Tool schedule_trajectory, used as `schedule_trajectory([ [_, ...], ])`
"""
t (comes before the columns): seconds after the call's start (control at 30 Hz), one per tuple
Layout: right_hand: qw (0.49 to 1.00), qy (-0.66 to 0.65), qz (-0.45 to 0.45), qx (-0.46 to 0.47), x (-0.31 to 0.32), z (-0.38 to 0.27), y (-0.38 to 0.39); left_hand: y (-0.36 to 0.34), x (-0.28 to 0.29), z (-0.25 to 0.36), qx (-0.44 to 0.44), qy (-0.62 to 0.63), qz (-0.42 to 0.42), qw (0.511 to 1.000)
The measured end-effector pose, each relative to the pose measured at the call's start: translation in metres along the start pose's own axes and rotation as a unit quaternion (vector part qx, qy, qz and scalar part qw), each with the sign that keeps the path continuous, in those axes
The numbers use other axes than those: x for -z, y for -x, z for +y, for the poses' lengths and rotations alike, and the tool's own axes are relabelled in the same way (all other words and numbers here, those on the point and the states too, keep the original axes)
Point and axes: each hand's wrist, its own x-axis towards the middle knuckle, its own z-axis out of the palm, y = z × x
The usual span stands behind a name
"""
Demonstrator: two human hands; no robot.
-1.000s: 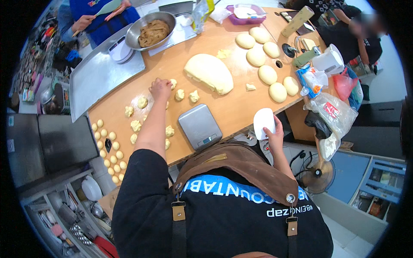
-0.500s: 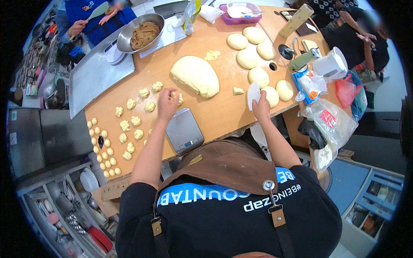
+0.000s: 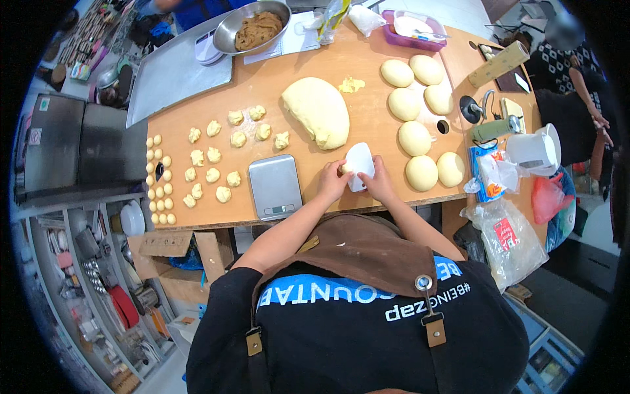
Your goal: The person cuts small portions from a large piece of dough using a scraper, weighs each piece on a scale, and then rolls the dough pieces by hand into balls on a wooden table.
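A white dough scraper is held in my right hand, its blade tilted over the wooden table in front of me. Close beside it, my left hand is closed on a small piece of dough, mostly covered by the fingers. A grey kitchen scale sits to the left with nothing on its plate. Beyond my hands lies a large mass of pale yellow dough. Several rough dough lumps are spread left of the scale, and small smooth dough balls stand in rows at the far left.
Several large round dough balls rest at the right. Past them are a green bottle, a white jug and plastic bags. At the back stand a metal bowl of brown filling, a metal tray and a purple container.
My left hand has left the dough lumps and come right, beside the scraper. My right hand has brought the scraper left and nearer. The small dough piece has left its spot on the table.
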Motion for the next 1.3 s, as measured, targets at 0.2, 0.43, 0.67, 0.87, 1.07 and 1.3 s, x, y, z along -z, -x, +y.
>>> schedule_trajectory([
  [0.2, 0.991, -0.128, 0.039, -0.003, 0.022, -0.036, 0.003, 0.006, 0.027, -0.003, 0.027, 0.298, 0.044, 0.953],
  [0.43, 0.979, 0.166, -0.018, 0.117, 0.033, -0.051, -0.022, -0.010, 0.070, 0.003, 0.078, 0.325, 0.126, 0.934],
  [0.67, 0.953, 0.247, -0.102, 0.142, 0.015, -0.130, -0.058, -0.032, 0.061, 0.008, 0.082, 0.133, 0.129, 0.979],
  [0.87, 0.893, 0.369, -0.196, 0.168, -0.003, -0.154, -0.081, -0.024, 0.058, 0.017, 0.038, 0.000, 0.171, 0.985],
  [1.07, 0.854, 0.435, -0.221, 0.182, -0.022, -0.150, -0.087, -0.021, 0.058, 0.025, 0.070, 0.002, 0.171, 0.983],
  [1.3, 0.876, 0.389, -0.207, 0.195, -0.032, -0.114, -0.080, -0.023, 0.049, 0.013, 0.027, -0.023, 0.204, 0.978],
])
